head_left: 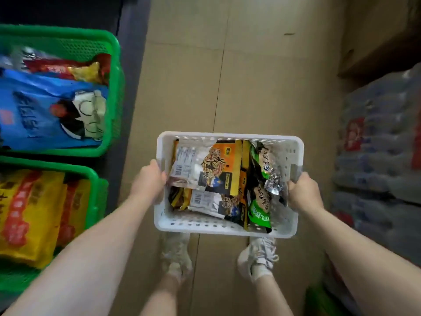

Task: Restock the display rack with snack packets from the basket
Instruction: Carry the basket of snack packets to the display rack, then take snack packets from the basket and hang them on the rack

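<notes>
Snack packets [218, 172], orange-and-black ones and green ones [259, 208], are piled inside a white perforated basket [227, 228], which is held above a cardboard-covered floor [186, 87] and a pair of pale shoes [257, 256]. The basket's left rim is gripped by the left hand [149, 179] and its right rim by the right hand [303, 192], fingers curled tight over each edge. To the left of the basket, two green crates [114, 92] filled with larger bags are seen, and to its right wrapped bottle packs [378, 144] are stacked.

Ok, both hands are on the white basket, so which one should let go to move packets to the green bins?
Probably the left hand: the green bins sit on its side, while the right hand can keep gripping the white basket.
</notes>
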The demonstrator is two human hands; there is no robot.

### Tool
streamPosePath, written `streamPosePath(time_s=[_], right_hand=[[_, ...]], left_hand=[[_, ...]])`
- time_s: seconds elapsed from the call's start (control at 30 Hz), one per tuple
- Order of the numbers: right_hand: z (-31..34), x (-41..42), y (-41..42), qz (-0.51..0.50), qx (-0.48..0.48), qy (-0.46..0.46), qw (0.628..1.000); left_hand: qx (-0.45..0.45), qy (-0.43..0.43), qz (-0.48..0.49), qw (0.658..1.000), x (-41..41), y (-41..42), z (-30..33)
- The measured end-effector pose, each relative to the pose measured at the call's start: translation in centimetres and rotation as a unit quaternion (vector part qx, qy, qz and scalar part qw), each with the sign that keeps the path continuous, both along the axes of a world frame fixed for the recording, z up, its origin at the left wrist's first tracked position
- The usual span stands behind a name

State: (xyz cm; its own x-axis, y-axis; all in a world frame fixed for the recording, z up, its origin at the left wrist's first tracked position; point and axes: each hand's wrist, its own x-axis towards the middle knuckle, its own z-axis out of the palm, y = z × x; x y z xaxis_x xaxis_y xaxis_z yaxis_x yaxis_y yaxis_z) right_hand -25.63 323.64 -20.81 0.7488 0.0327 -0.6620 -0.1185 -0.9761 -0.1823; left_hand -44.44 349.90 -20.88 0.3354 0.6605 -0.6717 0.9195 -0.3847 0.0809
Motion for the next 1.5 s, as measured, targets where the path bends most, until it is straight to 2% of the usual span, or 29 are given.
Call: streamPosePath(time_s=[0.2,0.3,0.37,0.5,0.57,0.63,0.7,0.73,0.77,0.83,1.0,1.1,1.2,1.27,1.33,1.43,1.5], right_hand=[[-13.5,2.0,2.8,0.043,-0.001,0.009,0.999],[-16.2,2.0,3.1,0.088,0.003,-0.056,0.994],[-16.1,1.8,3.0,0.099,0.013,-0.075,0.992],[-14.8,2.1,3.6,0.093,-0.031,-0.024,0.995],[-12.8,2.3,4.8,0.112,-0.032,-0.082,0.990],[-10.6,1.7,6.1,0.160,0.035,-0.134,0.977],[-9.0,0.5,7.5,0.222,0.107,-0.095,0.965],[-8.7,-0.1,8.1,0.255,0.112,-0.056,0.959],[-8.7,-0.7,8.5,0.286,0.098,-0.025,0.953],[-9.5,-1.2,9.0,0.319,0.069,-0.022,0.945],[-11.8,-0.3,9.9,0.243,0.049,-0.048,0.968],[-13.2,0.0,9.2,0.313,0.000,-0.056,0.948],[-14.5,0.2,8.2,0.296,0.012,-0.018,0.955],[-15.4,0.3,7.6,0.248,0.018,0.022,0.968],[-15.9,0.4,7.3,0.199,0.016,0.049,0.979],[-15.7,-0.1,6.8,0.234,0.000,-0.006,0.972],[-14.7,-0.3,6.7,0.254,0.017,-0.052,0.966]], left_hand=[[0.007,0.008,0.010,1.000,1.4,2.6,-12.3],[0.041,-0.007,0.002,0.999,1.3,3.1,-15.0],[0.068,-0.006,-0.033,0.997,1.0,3.1,-15.4],[0.056,0.049,-0.097,0.993,0.9,3.5,-14.4],[0.071,0.066,-0.134,0.986,1.0,3.5,-13.0],[0.112,0.026,-0.163,0.980,1.1,3.2,-11.3],[0.136,-0.040,-0.215,0.966,0.9,2.5,-10.0],[0.132,-0.058,-0.261,0.955,0.7,1.9,-9.7],[0.124,-0.058,-0.312,0.940,0.6,1.3,-9.6],[0.097,-0.025,-0.382,0.919,0.6,-0.1,-10.2],[0.063,-0.003,-0.394,0.917,1.9,-1.6,-14.0],[0.059,0.007,-0.398,0.916,2.6,-1.7,-15.9],[0.042,-0.024,-0.415,0.909,2.7,-1.3,-17.1],[0.040,-0.058,-0.412,0.909,2.7,-0.5,-17.4],[0.060,-0.108,-0.430,0.894,2.9,0.4,-17.1],[0.081,-0.203,-0.473,0.853,3.4,1.6,-16.0],[0.095,-0.245,-0.472,0.842,3.7,2.0,-14.3]])
